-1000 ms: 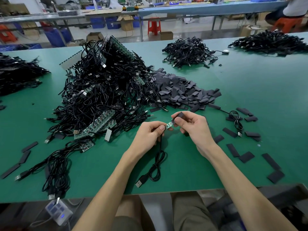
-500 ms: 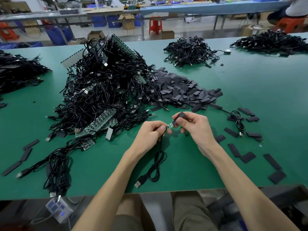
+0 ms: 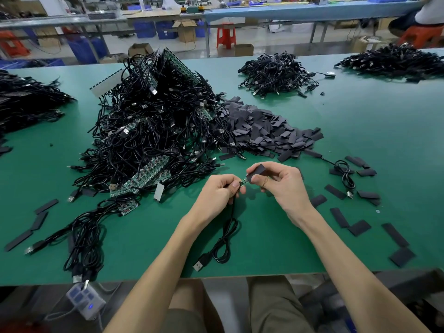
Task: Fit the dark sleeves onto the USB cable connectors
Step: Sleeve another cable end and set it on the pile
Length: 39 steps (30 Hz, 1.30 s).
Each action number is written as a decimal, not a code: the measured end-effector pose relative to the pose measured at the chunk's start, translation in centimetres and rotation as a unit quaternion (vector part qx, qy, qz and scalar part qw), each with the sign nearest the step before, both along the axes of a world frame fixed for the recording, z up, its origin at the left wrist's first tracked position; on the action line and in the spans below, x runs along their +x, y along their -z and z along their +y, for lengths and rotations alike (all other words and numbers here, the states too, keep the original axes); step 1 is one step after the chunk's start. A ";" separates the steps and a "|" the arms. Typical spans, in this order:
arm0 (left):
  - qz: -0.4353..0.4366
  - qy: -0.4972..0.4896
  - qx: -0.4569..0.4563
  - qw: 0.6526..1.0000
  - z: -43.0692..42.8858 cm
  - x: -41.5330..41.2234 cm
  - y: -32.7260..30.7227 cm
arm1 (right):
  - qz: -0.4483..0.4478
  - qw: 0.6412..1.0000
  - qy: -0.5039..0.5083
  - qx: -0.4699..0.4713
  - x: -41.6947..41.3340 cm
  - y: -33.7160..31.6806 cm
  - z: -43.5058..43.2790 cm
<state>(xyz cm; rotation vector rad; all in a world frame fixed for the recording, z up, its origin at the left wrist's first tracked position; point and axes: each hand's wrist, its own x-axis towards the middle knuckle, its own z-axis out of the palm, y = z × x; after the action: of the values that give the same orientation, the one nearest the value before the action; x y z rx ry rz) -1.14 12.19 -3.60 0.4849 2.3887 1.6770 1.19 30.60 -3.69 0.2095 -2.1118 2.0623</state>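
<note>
our left hand (image 3: 219, 191) pinched the cable (image 3: 227, 233) just behind its green connector board (image 3: 243, 183), whose long axis ran rightward and slightly far. the dark sleeve (image 3: 255, 173) met the board's tip from the right, roughly in line, pinched by our right hand (image 3: 281, 186) above the near table (image 3: 264, 251).

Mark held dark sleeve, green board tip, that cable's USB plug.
Flat dark sleeve (image 3: 256, 172): head view, middle of its face.
Small green board tip (image 3: 243, 183): head view, exposed middle.
Silver USB plug (image 3: 198, 266): head view, metal shell.
</note>
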 end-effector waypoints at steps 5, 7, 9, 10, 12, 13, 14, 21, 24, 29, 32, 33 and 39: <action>-0.004 0.000 0.000 1.000 -0.1 -0.1 0.1 | 0.001 1.000 -0.003 0.007 0.0 0.0 0.0; -0.002 -0.001 -0.005 1.000 -0.1 -0.1 0.2 | 0.002 1.000 0.003 0.015 0.0 0.1 -0.1; 0.001 -0.002 -0.011 1.000 0.0 -0.1 0.3 | 0.011 0.999 0.023 0.032 0.0 0.2 -0.2; 0.002 -0.002 -0.012 1.000 0.0 -0.1 0.3 | 0.016 0.999 0.029 0.038 0.0 0.2 -0.3; 0.004 -0.001 -0.006 1.000 0.0 -0.1 0.3 | 0.019 0.999 0.013 0.044 0.1 0.2 -0.4; 0.004 0.001 -0.003 1.000 0.0 -0.2 0.3 | 0.017 0.999 -0.004 0.044 0.1 0.1 -0.5; 0.006 0.003 -0.001 1.000 0.0 -0.2 0.3 | 0.014 0.999 -0.017 0.043 0.1 0.1 -0.5; 0.031 0.004 0.039 0.999 -0.1 -0.3 0.6 | 0.005 0.999 0.022 0.034 -0.3 0.6 -0.2; 0.026 0.015 0.062 0.998 -0.1 -0.3 0.7 | 0.009 0.998 0.058 0.013 -0.4 0.7 -0.1; 0.020 0.005 0.066 0.998 0.0 -0.4 0.9 | 0.004 0.997 0.076 0.002 -0.4 0.8 0.0; 0.026 -0.008 0.068 0.997 -0.1 -0.4 1.0 | -0.004 0.997 0.079 -0.006 -0.5 0.9 0.0; 0.028 -0.009 0.067 0.997 -0.1 -0.5 1.0 | -0.006 0.997 0.078 -0.005 -0.5 1.0 0.0; 0.039 0.015 0.064 0.997 -0.3 -0.5 1.3 | -0.015 0.999 0.042 0.009 -0.7 1.3 -0.1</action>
<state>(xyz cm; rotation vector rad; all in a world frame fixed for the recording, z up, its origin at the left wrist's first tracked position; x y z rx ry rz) -1.68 11.91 -4.92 0.6149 2.3230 1.8378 0.50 30.53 -4.98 0.0909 -2.1193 2.0119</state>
